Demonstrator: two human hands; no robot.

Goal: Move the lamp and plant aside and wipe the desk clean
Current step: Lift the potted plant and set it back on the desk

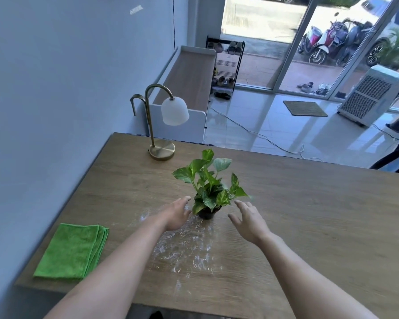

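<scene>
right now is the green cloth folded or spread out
Folded. The green cloth lies flat near the desk's left edge, with several stacked layer edges showing along its right side. Neither hand touches it.

Bright daylight enters through the glass doors point(332, 42), glaring off the floor tiles point(274, 125); wide-angle distortion bends edges, with slight softness throughout.

Plant point(209, 180): leaves cover most of the black pot point(206, 214), so only its lower front shows. Left hand point(176, 214): whether its fingertips touch the pot cannot be told. Desk point(320, 215): cut off at the right and bottom edges. Both forearms run out of the bottom edge. Scooters point(325, 41) outside the glass: blurred.
</scene>
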